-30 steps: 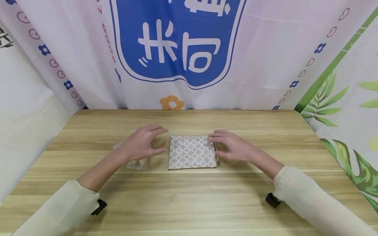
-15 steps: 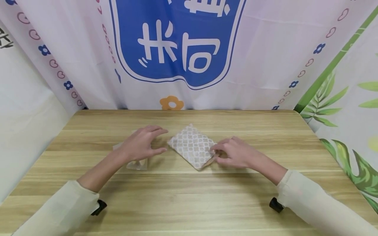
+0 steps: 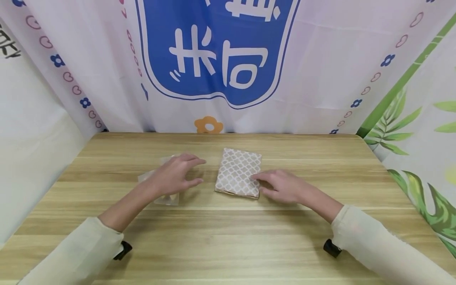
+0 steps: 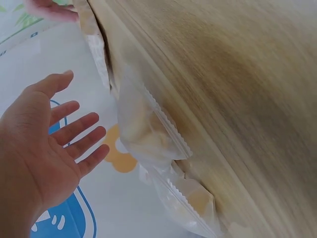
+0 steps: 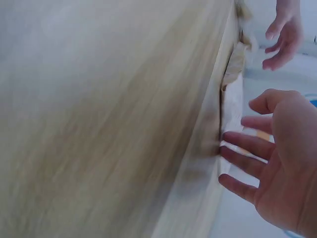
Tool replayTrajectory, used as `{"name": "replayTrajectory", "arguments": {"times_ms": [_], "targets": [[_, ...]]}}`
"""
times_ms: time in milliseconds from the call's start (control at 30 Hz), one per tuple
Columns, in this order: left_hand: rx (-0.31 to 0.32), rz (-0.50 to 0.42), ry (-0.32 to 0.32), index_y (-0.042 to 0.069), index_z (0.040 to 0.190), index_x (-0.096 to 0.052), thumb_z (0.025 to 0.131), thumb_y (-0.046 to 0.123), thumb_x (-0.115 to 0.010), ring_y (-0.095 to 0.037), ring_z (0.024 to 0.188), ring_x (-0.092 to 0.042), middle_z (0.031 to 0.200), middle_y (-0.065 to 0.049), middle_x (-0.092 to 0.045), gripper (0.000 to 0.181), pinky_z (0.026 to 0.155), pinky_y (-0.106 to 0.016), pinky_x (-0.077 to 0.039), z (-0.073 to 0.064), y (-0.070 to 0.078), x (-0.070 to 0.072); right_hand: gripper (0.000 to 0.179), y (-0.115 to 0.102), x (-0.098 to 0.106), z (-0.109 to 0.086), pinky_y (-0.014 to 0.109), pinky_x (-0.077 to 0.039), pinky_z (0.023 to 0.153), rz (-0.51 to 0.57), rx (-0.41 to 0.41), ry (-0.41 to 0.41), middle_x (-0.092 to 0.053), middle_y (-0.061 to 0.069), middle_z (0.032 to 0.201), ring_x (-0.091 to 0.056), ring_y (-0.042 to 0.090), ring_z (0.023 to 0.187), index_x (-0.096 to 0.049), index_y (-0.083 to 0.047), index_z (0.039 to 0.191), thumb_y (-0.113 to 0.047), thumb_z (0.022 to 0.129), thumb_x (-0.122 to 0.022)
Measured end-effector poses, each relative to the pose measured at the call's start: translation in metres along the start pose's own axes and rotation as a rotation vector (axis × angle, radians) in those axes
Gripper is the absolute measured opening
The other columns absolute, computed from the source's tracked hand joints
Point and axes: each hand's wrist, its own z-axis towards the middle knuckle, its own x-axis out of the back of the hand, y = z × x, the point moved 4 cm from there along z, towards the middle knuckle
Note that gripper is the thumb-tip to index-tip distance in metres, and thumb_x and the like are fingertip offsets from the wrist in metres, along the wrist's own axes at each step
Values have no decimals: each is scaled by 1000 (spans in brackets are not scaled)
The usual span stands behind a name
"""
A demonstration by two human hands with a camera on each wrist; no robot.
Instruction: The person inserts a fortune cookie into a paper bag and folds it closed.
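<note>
A flat paper bag [image 3: 238, 170], beige with a white lattice pattern, lies near the middle of the table with its brown-edged mouth toward the person. At its right edge is my right hand [image 3: 283, 185], index fingertip over the pattern and thumb near the lower corner. Loosely extended fingers [image 5: 245, 161] meet the bag's side in the right wrist view. My left hand [image 3: 171, 176] hovers left of the bag, fingers spread and holding nothing. Partly hidden under it are clear plastic packets [image 3: 167, 200]; the left wrist view shows two packets [image 4: 148, 131] with serrated ends and pale yellowish contents.
The wooden table [image 3: 228, 245] reaches back to a white curtain [image 3: 320, 79] with a blue emblem. A leaf-printed cloth [image 3: 420, 166] hangs along the right side. Black straps [image 3: 332, 248] sit beneath both sleeves.
The bag has turned about a quarter turn clockwise, its mouth swinging from the right side to the front. My right hand pinched its edge midway, then loosened; the left hand stayed nearly still.
</note>
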Motion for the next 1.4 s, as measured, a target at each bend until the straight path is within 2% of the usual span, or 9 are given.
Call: {"name": "replayTrajectory", "arguments": {"times_ms": [133,233,367,567,700,833,933,1100,1400], "targets": [[11,-8,-12,0,135,-65,91,25,-81,-41,125,-61,133,-23,-66,53,107,-58,-48,0,2,0,43,-7,5,2,41,-60,89,94,23,54,-72,19,124,-70,25,98,-62,6,136,-12,97,-64],[-1,-30,-12,-1,133,-66,92,23,-80,-40,123,-62,131,-23,-67,50,105,-55,-50,2,4,-2,40,-8,8,4,43,-58,95,149,34,82,-71,19,125,-70,29,110,-65,6,132,-7,93,-67],[-45,-69,-17,-3,127,-69,91,19,-79,-38,117,-67,126,-22,-70,43,102,-52,-53,4,10,-6,41,-7,4,3,51,-48,109,31,40,46,-67,20,134,-62,37,126,-67,1,131,-9,92,-70],[-86,-76,-39,-2,119,-73,92,16,-79,-36,116,-68,123,-20,-71,33,103,-49,-53,8,20,-15,41,-10,-4,2,55,-50,105,-116,53,32,-69,17,132,-64,40,121,-69,-2,130,-17,92,-70],[-92,-31,-8,-1,120,-74,92,18,-79,-35,111,-68,121,-20,-71,34,100,-47,-55,12,24,-19,41,-14,-5,3,53,-52,101,-121,25,48,-71,15,128,-67,37,115,-71,-4,128,-24,92,-73],[-83,33,22,2,117,-76,93,22,-79,-28,95,-68,109,-16,-71,32,87,-42,-60,17,25,-23,43,-16,-4,5,53,-50,104,-122,-15,46,-71,16,128,-66,36,116,-71,-5,127,-28,92,-75],[-69,73,6,4,113,-78,93,26,-79,-24,87,-65,103,-13,-70,29,80,-39,-59,21,22,-28,43,-17,-3,7,53,-50,105,-124,-30,55,-72,16,126,-67,34,116,-71,-4,127,-28,92,-75],[-42,66,-34,4,106,-79,95,25,-78,-22,85,-63,97,-12,-69,24,79,-39,-58,25,17,-31,44,-17,-2,15,44,-57,91,-127,-29,72,-75,10,108,-69,23,96,-72,-3,126,-29,90,-77],[6,53,-75,7,95,-77,93,27,-79,-16,75,-53,84,-3,-60,20,68,-33,-51,29,14,-36,47,-15,0,28,37,-57,78,-117,-79,10,-73,8,98,-65,17,82,-70,-3,128,-29,90,-79]]}}
